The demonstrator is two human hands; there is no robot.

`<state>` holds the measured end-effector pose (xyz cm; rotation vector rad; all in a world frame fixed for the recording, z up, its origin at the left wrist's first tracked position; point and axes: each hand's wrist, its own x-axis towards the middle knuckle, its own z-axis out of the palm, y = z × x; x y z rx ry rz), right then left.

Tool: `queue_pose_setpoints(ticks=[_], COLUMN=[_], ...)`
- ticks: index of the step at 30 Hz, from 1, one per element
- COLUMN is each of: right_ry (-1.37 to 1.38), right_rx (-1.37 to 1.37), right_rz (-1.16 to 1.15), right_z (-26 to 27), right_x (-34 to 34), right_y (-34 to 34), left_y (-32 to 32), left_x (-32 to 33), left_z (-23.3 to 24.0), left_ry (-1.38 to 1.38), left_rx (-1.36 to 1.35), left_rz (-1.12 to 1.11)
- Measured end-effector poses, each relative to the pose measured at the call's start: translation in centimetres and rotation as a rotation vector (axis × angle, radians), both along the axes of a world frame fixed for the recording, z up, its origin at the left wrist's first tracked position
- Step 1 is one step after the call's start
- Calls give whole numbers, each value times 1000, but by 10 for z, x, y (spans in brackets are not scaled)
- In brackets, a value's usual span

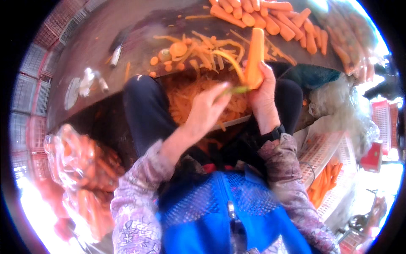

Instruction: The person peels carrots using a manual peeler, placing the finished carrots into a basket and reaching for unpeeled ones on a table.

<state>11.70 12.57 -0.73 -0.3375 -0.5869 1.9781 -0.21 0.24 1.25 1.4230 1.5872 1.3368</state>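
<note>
My left hand (207, 104) grips a blurred green hand tool (238, 90), apparently a peeler, at the lower end of a large carrot (255, 54). That carrot stands nearly upright in my right hand (265, 87), which wears a dark wristband. A long curl of peel (231, 62) hangs by the carrot. Beneath both hands, between the knees, lies a heap of carrot peelings (180, 98) in a container whose pale rim (233, 123) partly shows. More peelings and cut carrot ends (177, 49) lie on the work surface (142, 28) beyond.
Peeled carrots (285, 27) are piled at the surface's far right, beside bagged carrots (345, 41). A white-handled tool (115, 56) lies at left. Bagged carrots (79, 155) stand at lower left, a plastic crate (323, 152) with carrots at right, and stacked crates (28, 92) at far left.
</note>
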Motion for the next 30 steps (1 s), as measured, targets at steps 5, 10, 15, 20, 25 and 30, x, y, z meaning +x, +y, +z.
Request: queue_pose_setpoints(ticks=[5, 10, 15, 20, 25, 30], right_ry=[-34, -175, -86, 37, -34, -100], right_rx=[-76, -77, -190, -96, -128, -176], right_rz=[-12, 7, -95, 18, 21, -35], right_z=[15, 7, 13, 4, 6, 1], right_x=[-13, -10, -7, -9, -10, -7], right_y=[-10, -11, -14, -3, -8, -7], left_y=[-17, 53, 35, -31, 16, 59], left_x=[-15, -30, 3, 0, -21, -9], left_z=[13, 54, 19, 1, 41, 23], left_ry=[-263, -79, 19, -62, -182, 6], left_rx=[-191, 0, 83, -146, -106, 125], left_rz=[93, 92, 42, -39, 99, 81])
